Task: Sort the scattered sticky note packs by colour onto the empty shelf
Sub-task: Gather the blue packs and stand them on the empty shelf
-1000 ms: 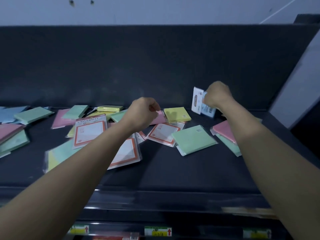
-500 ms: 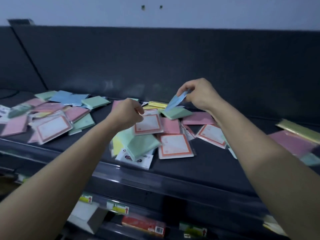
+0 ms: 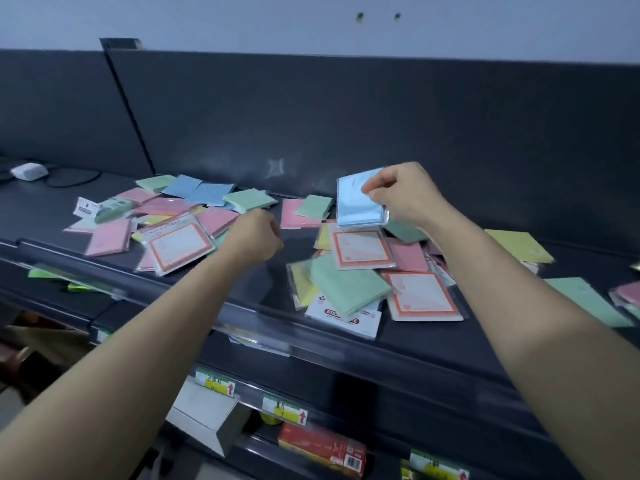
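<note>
Blue pack (image 3: 358,199) upright, face to camera, right grip (image 3: 405,195) pinching top corner; left grip (image 3: 254,237) fisted, empty.

The right hand (image 3: 403,197) pinches a blue pack (image 3: 358,199) upright above the dark shelf (image 3: 221,299). The left hand (image 3: 254,237), curled and holding nothing, hovers among scattered pink, green and yellow packs.

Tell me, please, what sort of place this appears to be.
Likely a stationery shop aisle: a dark shelf strewn with wrapped sticky note packs, one blue pack in the right hand, yellow price labels along the lower shelf edge, and a red box stocked below.
</note>
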Demonstrator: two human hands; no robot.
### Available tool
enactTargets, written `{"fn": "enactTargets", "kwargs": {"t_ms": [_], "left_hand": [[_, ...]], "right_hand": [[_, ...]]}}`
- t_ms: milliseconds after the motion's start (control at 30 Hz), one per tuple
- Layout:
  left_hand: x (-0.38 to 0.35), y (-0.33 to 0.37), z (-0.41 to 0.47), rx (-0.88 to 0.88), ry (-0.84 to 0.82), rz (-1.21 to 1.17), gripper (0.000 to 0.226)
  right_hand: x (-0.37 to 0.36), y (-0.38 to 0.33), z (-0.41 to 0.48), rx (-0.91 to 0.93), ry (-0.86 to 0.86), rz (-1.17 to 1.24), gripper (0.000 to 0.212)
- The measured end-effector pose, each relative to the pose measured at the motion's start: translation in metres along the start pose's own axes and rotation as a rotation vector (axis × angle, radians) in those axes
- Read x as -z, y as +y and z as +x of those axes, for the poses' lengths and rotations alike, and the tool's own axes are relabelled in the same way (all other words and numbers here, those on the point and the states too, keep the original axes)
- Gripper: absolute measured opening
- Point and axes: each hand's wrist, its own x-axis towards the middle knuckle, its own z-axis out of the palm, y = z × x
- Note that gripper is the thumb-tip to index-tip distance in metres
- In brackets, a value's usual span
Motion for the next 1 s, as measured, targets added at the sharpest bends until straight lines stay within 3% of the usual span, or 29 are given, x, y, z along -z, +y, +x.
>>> {"fn": "enactTargets", "kwargs": {"t_ms": [300, 533, 600, 733, 1000], "left_hand": [[0.025, -0.074, 0.023, 0.133, 0.222, -0.089, 0.03], [0.043, -0.11, 0.059, 0.12, 0.165, -0.102, 0.028], [0.047, -0.118, 0.073, 0.117, 0.148, -0.073, 0.009], [0.047, -0.13, 0.102, 0.14, 0.142, 0.013, 0.038], [0.041, -0.127, 0.15, 0.282, 0.077, 0.102, 0.045]], "right_hand": [[-0.05, -0.039, 0.017, 0.049, 0.071, 0.042, 0.021], [-0.092, -0.069, 0.036, 0.083, 0.049, 0.076, 0.022], [-0.103, -0.074, 0.042, 0.086, 0.06, 0.076, 0.022], [-0.119, -0.078, 0.055, 0.073, 0.082, 0.076, 0.023], [-0.133, -0.077, 0.086, 0.064, 0.04, 0.037, 0.025]]}}
